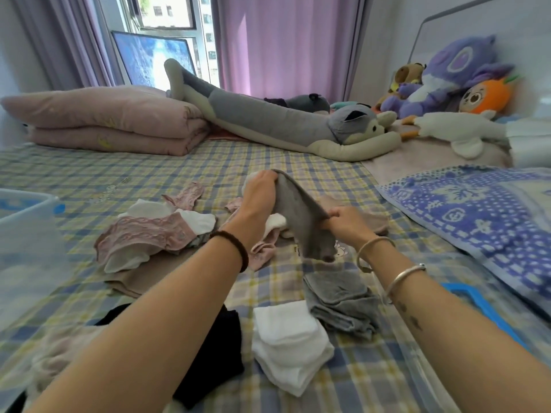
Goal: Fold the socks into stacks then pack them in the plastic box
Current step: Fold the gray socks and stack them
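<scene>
Checked bed (298, 162) carries everything. Plastic box (26, 234) sits at the far left edge, well apart from both hands, nearer the left arm. Unsorted pile of pink & white socks (155, 234) lies centre-left. Nearer the person: folded white stack (289, 344), folded grey stack (343, 302), black stack (220, 344).

Grey sock (301, 216) is held up off the bed btwn both hands. Left hand (259, 192) is pinched shut on its far, upper end; right hand (347, 223) is clamped on its near-right edge. Long axis runs diagonally, far-left & high down to near-right, w/ 1 end dangling below.

Likely step: folding this sock. Grey stack lies directly below & toward the person, just under the right wrist, so the right hand is nearer for setting it down. Box packing not yet begun.
</scene>
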Demonstrator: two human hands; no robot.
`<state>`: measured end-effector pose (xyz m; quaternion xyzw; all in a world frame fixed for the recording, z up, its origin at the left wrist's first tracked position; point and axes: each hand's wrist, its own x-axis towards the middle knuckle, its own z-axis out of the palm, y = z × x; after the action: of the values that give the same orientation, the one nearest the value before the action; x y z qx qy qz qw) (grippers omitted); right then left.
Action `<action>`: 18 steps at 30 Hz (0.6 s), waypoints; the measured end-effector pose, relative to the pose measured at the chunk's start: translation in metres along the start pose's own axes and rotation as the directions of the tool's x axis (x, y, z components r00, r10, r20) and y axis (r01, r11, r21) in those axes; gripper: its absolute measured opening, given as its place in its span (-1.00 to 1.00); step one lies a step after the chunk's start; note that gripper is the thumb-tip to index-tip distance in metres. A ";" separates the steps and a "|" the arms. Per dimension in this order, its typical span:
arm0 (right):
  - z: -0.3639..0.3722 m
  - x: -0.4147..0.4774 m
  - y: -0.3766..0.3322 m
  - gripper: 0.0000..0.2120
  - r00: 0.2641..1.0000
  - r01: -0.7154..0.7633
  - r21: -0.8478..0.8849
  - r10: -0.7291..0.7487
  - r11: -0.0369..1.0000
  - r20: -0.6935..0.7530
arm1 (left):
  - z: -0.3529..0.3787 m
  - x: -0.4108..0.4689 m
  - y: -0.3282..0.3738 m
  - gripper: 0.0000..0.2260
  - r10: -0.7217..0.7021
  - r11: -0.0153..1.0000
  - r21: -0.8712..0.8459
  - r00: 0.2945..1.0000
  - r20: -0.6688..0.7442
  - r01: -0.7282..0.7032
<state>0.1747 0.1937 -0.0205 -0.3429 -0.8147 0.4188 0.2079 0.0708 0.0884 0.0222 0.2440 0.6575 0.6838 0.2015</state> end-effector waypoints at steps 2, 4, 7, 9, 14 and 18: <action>-0.006 -0.004 -0.012 -0.84 0.997 -0.042 0.076 0.047 0.996 -0.061 | -0.014 0.003 0.008 -0.76 -0.021 1.000 0.020 0.995 -0.102 0.023; -0.012 -0.009 -0.021 -0.85 0.993 -0.047 0.137 0.061 0.990 -0.102 | -0.031 0.007 0.008 -0.79 -0.051 0.991 0.114 0.982 -0.184 0.073; -0.017 -0.021 -0.028 -0.89 0.992 -0.035 0.120 0.049 0.992 -0.116 | -0.056 0.003 0.001 -0.80 -0.140 0.951 0.243 0.968 -0.208 0.190; -0.016 -0.028 -0.031 -0.81 0.992 -0.047 0.108 0.060 0.993 -0.115 | -0.071 -0.004 -0.003 -0.81 -0.219 0.908 0.321 0.958 -0.185 0.269; 0.001 -0.032 -0.054 -0.81 0.995 -0.098 0.151 0.101 0.984 -0.010 | -0.102 -0.019 -0.008 -0.93 -0.300 0.762 0.604 0.954 0.012 0.232; 0.042 -0.030 -0.078 -0.90 0.996 -0.072 0.191 0.061 0.979 0.061 | -0.116 -0.018 -0.011 -0.86 -0.221 0.733 0.675 0.968 0.118 0.085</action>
<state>0.1384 0.1165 0.0190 -0.3364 -0.7637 0.5119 0.2039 0.0150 -0.0146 0.0076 0.3088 0.8530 0.3591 0.2191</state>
